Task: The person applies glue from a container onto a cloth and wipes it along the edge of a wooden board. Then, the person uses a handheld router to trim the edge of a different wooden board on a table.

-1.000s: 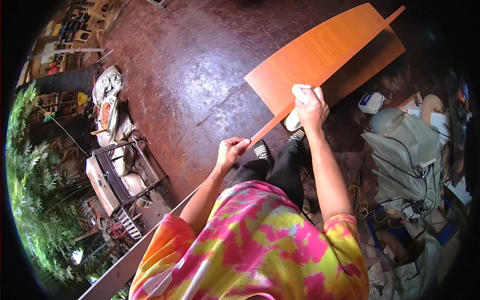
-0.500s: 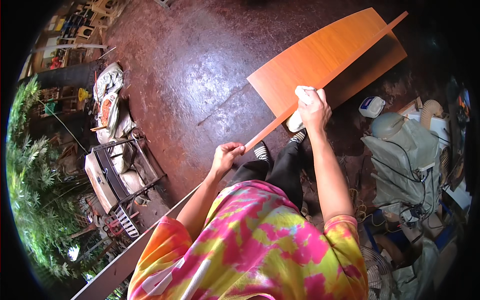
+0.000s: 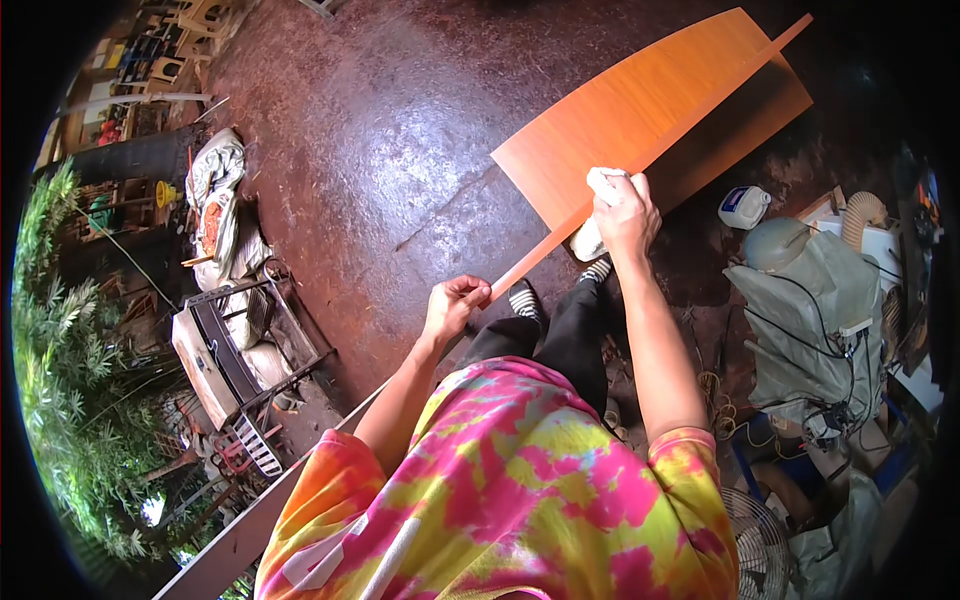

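Observation:
A long, narrow, reddish-orange wooden strip (image 3: pixel 545 247) runs slantwise from near my body up to the far right. Its near end is pinched between the fingers of my left hand (image 3: pixel 455 306). Farther along, my right hand (image 3: pixel 628 218) is closed round a white cloth (image 3: pixel 606 184), which it presses against the strip; part of the cloth shows below the strip too. Beneath the strip's far part is a wide orange-brown wooden board (image 3: pixel 610 110), with a shaded side to the right. What holds the board up is hidden.
A white jug (image 3: pixel 743 207) stands on the dark red floor (image 3: pixel 400 150), right of the board. Farther right are a grey-green cover (image 3: pixel 800 310), cables and a fan (image 3: pixel 755 540). At left stand a metal-framed cart (image 3: pixel 250 345) and covered bundles (image 3: pixel 225 200).

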The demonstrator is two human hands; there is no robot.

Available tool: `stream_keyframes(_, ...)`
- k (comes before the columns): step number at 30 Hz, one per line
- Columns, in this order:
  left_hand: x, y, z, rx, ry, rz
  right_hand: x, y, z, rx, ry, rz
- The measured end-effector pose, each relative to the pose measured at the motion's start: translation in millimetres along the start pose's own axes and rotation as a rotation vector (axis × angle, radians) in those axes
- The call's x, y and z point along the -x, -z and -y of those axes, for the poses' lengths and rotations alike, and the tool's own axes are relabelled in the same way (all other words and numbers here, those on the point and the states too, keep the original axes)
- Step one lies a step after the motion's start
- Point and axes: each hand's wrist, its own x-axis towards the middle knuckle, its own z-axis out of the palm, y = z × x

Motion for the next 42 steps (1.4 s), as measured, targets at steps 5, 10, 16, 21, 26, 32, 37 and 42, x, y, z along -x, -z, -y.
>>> stream_keyframes(5,-5,-15,-13,-0.032,0.014,-0.058,1,-2,-1,0.016,0.007,-0.01)
stream_keyframes(10,-15,-28,-15,-0.094,-0.102,-0.107,2,1,4,-0.004,-0.007,-0.008)
stream_keyframes(16,-24,-47,-53,-0.203,-0.07,-0.129,1,4,8,0.014,0.02,-0.034)
stream_keyframes(21,-15,-34,-24,-0.191,-0.124,-0.112,1,3,3,0.01,0.0,0.003)
stream_keyframes(26,6,-11,19,0.048,-0.029,-0.08,-2,6,4,-0.012,-0.021,0.035)
stream_keyframes(32,-25,-32,-21,-0.014,0.059,-0.057,-8,5,-1,-0.047,-0.005,0.047)
stream_keyframes(37,-35,-51,-64,-0.08,0.083,-0.043,-12,6,-1,-0.05,0.021,0.038)
stream_keyframes(42,-14,-41,-23,0.024,0.123,-0.102,-13,6,-14,-0.076,0.051,0.039)
